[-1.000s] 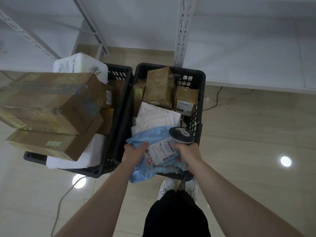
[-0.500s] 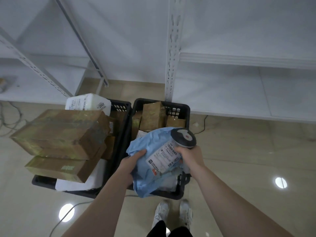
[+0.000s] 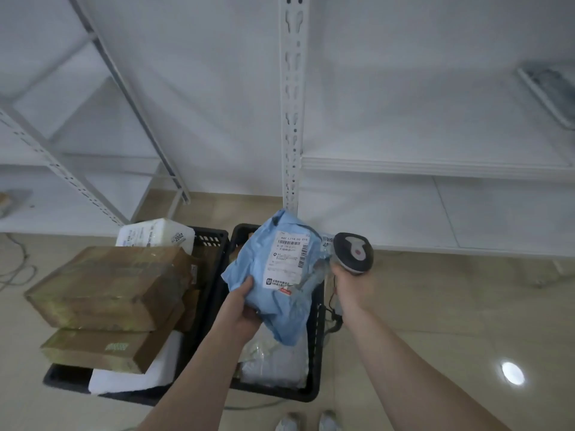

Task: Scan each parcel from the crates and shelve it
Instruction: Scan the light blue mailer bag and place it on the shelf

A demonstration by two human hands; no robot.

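Parcels fill two black plastic crates [image 3: 314, 353] on the floor. One soft blue plastic mailer [image 3: 277, 275] with a white barcode label is lifted above the right crate, gripped at its lower left edge by the left hand [image 3: 245, 309]. The right hand [image 3: 351, 287] is curled round a grey handheld scanner [image 3: 354, 253] just beside the mailer's right edge. White metal shelves [image 3: 435, 169] stand behind.

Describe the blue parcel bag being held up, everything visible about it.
The soft, crumpled light-blue plastic mailer bag is held above the right black crate, tilted, label side up. A white shipping label with barcodes covers its middle. The left hand grips its lower left edge; the grey handheld scanner in the right hand is beside its right edge.
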